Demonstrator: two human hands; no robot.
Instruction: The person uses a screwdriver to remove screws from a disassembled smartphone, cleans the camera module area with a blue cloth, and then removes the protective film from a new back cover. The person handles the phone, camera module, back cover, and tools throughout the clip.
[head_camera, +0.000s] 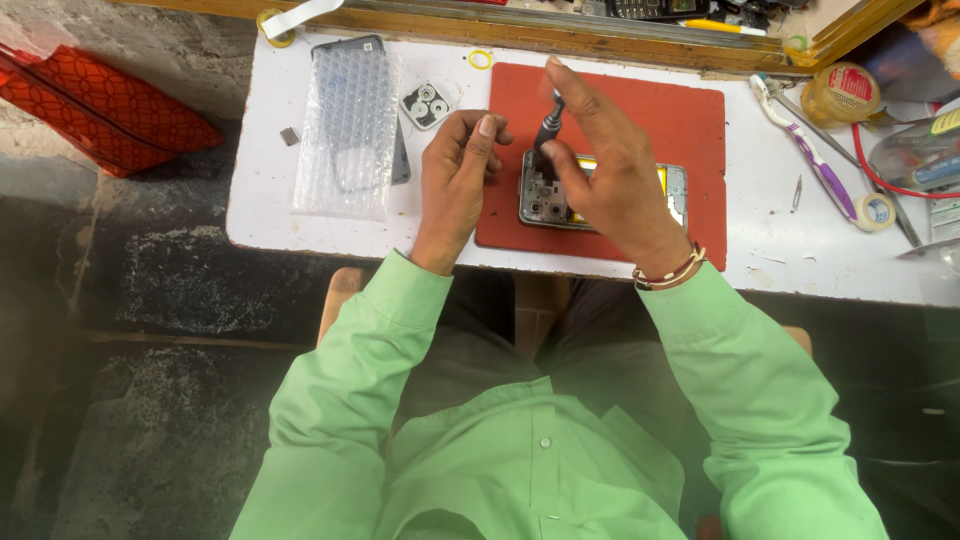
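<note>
Green sleeves nearest. Right hand (600, 165) grips screwdriver (548, 125) upright over opened phone (545, 195); left hand (455, 175) curled, steadying phone edge. Phone light, rigid, fragile inside: hold by frame.

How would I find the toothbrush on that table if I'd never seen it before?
Start at the red mat in the middle of the white table, then look right. The toothbrush lies slanted there, beside a small tape roll. It alone has a white and purple handle.

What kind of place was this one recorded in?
Probably a small phone repair bench: an opened phone lies on a red mat, the right hand holds a screwdriver over it, and a loose camera part sits nearby.
</note>
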